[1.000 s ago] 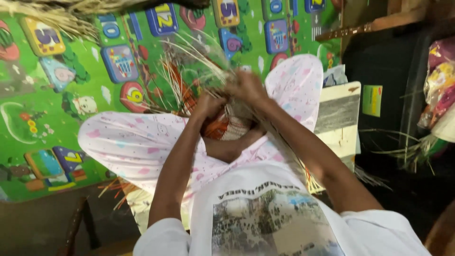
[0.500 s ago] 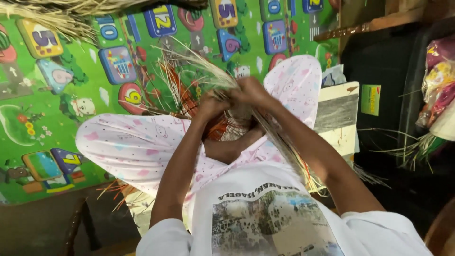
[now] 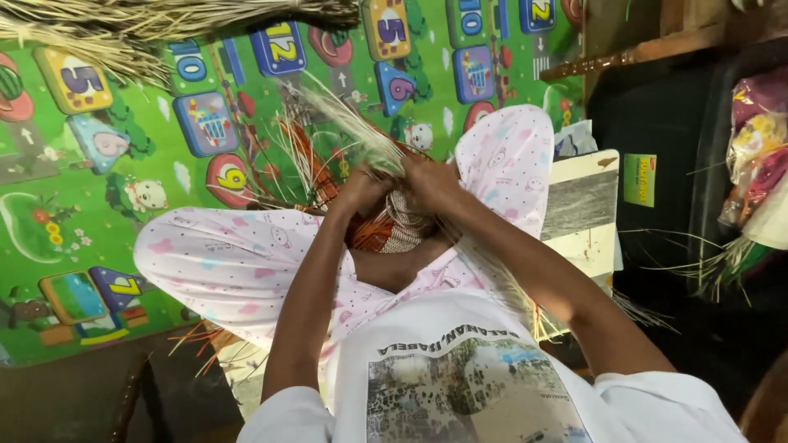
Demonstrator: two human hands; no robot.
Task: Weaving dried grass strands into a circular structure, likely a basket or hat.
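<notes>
Head view: hands (image 3: 398, 187) unmoved on straw bundle (image 3: 349, 123).

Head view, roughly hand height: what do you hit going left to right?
Green play mat → pink-patterned knee → left hand → right hand, both on the pale fibre strands → board → green label → colourful bags.

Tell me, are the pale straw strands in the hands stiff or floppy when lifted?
The pale straw strands fan out nearly straight from the hands, so they are probably springy, not limp. They look thin and dry, so likely light, and may snap if bent sharply.
</notes>
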